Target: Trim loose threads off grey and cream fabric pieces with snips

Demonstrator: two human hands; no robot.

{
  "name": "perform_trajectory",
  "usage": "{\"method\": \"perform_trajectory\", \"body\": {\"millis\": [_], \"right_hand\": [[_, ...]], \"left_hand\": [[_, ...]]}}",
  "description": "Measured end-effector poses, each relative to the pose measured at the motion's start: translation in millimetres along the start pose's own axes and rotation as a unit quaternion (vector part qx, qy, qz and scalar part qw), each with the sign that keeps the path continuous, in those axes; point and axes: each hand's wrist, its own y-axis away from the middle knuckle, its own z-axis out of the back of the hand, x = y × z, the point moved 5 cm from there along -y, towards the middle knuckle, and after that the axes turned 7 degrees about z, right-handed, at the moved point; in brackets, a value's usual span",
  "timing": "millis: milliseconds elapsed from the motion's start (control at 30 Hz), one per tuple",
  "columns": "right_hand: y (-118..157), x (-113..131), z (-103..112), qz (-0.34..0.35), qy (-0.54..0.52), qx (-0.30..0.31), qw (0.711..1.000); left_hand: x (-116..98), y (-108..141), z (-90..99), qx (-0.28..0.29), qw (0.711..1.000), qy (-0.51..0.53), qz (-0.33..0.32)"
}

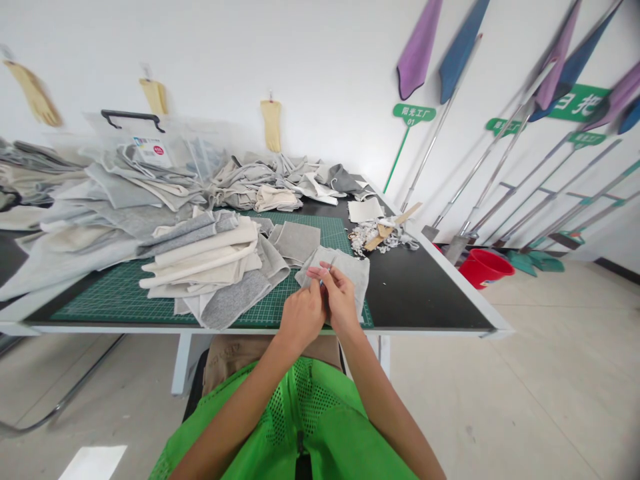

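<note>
My left hand (303,309) and my right hand (341,299) meet just above the front edge of the table, fingers closed and pressed together. Something thin and small shows between the fingertips, too hidden to name. Beneath them a light grey fabric piece (356,272) lies on the green cutting mat (336,230). Behind it rests a darker grey fabric square (297,241). To the left of my hands is a stack of folded cream and grey fabric pieces (210,257), with a grey piece (235,297) hanging slightly over the mat's front.
A large fabric heap (115,190) covers the table's left, near a clear plastic case with a black handle (131,116). More cloth (260,183) lies at the back. Scraps (367,237) and a tan strip (395,225) sit right. A red bucket (486,268) stands on the floor.
</note>
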Motion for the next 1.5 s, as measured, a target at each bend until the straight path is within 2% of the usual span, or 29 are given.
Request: {"method": "perform_trajectory", "body": {"millis": [333, 1000, 1333, 1500], "right_hand": [[-1.5, -1.4, 1.0, -0.003, -0.02, -0.007, 1.0], [-0.1, 1.2, -1.1, 0.007, -0.007, 0.005, 1.0], [-0.6, -0.9, -0.2, 0.0, -0.013, 0.012, 1.0], [0.0, -1.0, 1.5, -0.003, -0.003, -0.006, 1.0]], "left_hand": [[0.5, 0.3, -0.5, -0.016, 1.0, 0.001, -0.003], [-1.0, 1.0, 1.9, 0.006, 1.0, -0.003, 0.005], [0.0, 1.4, 1.5, -0.008, 1.0, -0.006, 0.002], [-0.8, 1.4, 0.6, 0.006, 1.0, 0.001, 0.0]]}}
